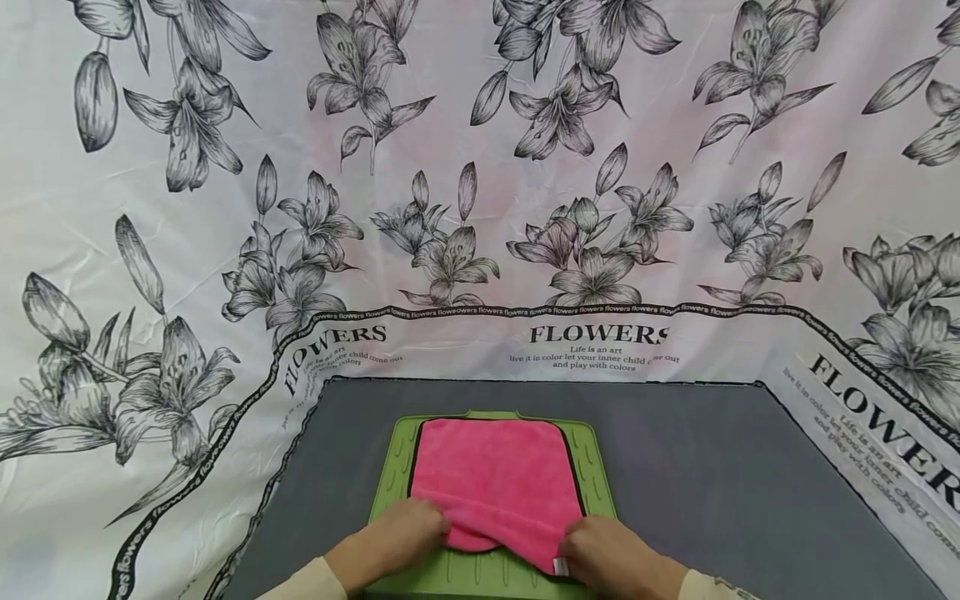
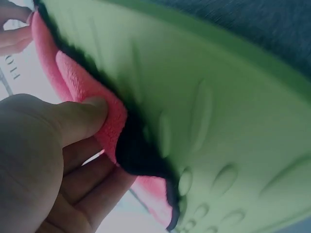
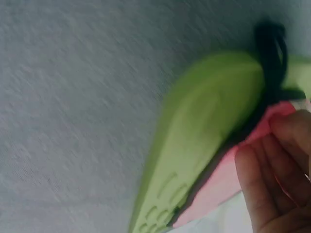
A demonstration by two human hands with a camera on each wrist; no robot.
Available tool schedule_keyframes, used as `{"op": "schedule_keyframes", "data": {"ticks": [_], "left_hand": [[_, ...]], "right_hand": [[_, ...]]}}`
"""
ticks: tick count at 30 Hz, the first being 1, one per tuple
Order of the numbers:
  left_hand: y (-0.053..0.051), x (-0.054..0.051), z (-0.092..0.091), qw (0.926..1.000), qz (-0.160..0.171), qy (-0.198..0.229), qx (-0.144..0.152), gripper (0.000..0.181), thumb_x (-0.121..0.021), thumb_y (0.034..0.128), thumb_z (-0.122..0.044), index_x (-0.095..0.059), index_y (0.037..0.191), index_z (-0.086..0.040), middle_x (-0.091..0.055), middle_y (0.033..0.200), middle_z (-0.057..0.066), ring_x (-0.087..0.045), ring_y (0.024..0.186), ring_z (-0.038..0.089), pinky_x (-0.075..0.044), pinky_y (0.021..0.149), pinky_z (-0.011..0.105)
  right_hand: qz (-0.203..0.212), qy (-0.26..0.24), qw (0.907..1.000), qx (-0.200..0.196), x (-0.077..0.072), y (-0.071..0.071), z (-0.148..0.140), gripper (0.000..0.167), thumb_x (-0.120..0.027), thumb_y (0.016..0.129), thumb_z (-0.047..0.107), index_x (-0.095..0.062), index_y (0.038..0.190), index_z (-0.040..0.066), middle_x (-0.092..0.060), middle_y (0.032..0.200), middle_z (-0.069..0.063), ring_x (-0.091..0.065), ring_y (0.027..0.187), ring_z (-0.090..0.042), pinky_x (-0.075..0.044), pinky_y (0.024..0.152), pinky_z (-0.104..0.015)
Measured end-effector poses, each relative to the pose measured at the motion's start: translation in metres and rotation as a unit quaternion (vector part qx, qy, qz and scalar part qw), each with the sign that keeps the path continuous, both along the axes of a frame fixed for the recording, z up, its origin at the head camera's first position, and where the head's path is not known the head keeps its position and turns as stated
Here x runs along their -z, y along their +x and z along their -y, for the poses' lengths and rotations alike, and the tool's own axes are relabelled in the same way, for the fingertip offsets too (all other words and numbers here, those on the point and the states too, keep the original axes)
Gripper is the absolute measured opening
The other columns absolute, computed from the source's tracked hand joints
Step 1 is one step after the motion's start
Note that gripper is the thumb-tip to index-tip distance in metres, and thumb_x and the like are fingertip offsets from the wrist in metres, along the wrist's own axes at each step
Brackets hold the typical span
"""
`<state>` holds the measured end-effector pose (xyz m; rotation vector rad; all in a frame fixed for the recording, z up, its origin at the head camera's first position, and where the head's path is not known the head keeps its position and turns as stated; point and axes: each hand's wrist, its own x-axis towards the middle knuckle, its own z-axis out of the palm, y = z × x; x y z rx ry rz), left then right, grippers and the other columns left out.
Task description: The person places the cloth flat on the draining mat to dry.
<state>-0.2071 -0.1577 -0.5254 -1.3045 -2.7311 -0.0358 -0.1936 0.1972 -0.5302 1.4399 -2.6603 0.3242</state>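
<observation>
A pink cloth (image 1: 495, 462) with black edging lies across a green ribbed board (image 1: 390, 483). Its near part is folded and bunched. My left hand (image 1: 408, 529) grips the cloth near its left side; in the left wrist view the thumb and fingers of the left hand (image 2: 53, 141) pinch the folded edge. At the near right corner, beside a small white tag (image 1: 560, 567), my right hand (image 1: 615, 552) holds the cloth. The right wrist view shows the fingers of the right hand (image 3: 279, 174) pinching the pink fabric over the board's rounded corner.
Under the board is a dark grey tabletop (image 1: 697, 475). White sheeting (image 1: 450, 100) printed with black flowers and lettering rises behind and at both sides of it. A blurred black loop (image 3: 272, 58) shows by the cloth in the right wrist view.
</observation>
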Motion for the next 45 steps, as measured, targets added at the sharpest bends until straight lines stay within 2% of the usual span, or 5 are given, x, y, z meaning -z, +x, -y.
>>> {"op": "schedule_keyframes", "data": {"ticks": [7, 13, 24, 35, 45], "left_hand": [[-0.011, -0.037, 0.019, 0.9825, 0.163, 0.077, 0.046, 0.028, -0.073, 0.1044, -0.007, -0.073, 0.077, -0.010, -0.054, 0.064, -0.011, -0.029, 0.063, -0.005, -0.030, 0.060, 0.010], [-0.014, -0.056, 0.038, 0.9693, 0.234, 0.071, 0.029, 0.016, -0.074, 0.0993, -0.005, -0.088, 0.102, -0.013, -0.083, 0.097, -0.009, -0.068, 0.086, -0.005, -0.057, 0.080, 0.015], [-0.009, -0.045, 0.035, 0.9683, 0.245, 0.044, 0.023, 0.011, -0.080, 0.0964, -0.007, -0.088, 0.100, -0.014, -0.081, 0.094, -0.013, -0.068, 0.085, -0.009, -0.055, 0.075, 0.010], [-0.002, -0.021, 0.025, 0.9921, 0.095, 0.019, 0.079, 0.031, -0.087, 0.0846, -0.004, -0.071, 0.064, -0.021, -0.058, 0.058, -0.018, -0.029, 0.057, -0.010, -0.030, 0.054, 0.009], [-0.006, -0.043, 0.034, 0.9656, 0.248, 0.064, 0.046, 0.025, -0.073, 0.0989, 0.002, -0.081, 0.080, -0.012, -0.066, 0.068, -0.014, -0.037, 0.060, -0.012, -0.036, 0.057, 0.008]], "right_hand": [[0.082, -0.067, 0.9938, -0.034, -0.038, -0.012, -0.007, 0.039, -0.080, 0.093, 0.004, -0.061, 0.065, 0.022, -0.031, 0.065, 0.024, -0.018, 0.064, 0.012, -0.019, 0.055, -0.006], [0.154, -0.057, 0.9854, -0.047, -0.053, -0.014, -0.011, 0.024, -0.078, 0.095, 0.001, -0.080, 0.079, 0.020, -0.057, 0.065, 0.022, -0.034, 0.064, 0.017, -0.035, 0.055, -0.004], [0.110, -0.054, 0.9880, -0.094, -0.028, -0.012, -0.011, 0.022, -0.081, 0.087, -0.001, -0.079, 0.079, 0.020, -0.059, 0.065, 0.020, -0.028, 0.064, 0.022, -0.033, 0.055, -0.001], [0.096, -0.022, 0.9937, -0.052, -0.013, -0.007, -0.005, 0.022, -0.085, 0.086, 0.004, -0.079, 0.077, 0.023, -0.061, 0.066, 0.021, -0.033, 0.062, 0.014, -0.031, 0.056, -0.004], [0.088, 0.020, 0.9950, -0.043, -0.019, -0.008, -0.001, 0.024, -0.079, 0.089, 0.003, -0.076, 0.078, 0.024, -0.060, 0.068, 0.021, -0.039, 0.063, 0.009, -0.034, 0.058, -0.005]]}}
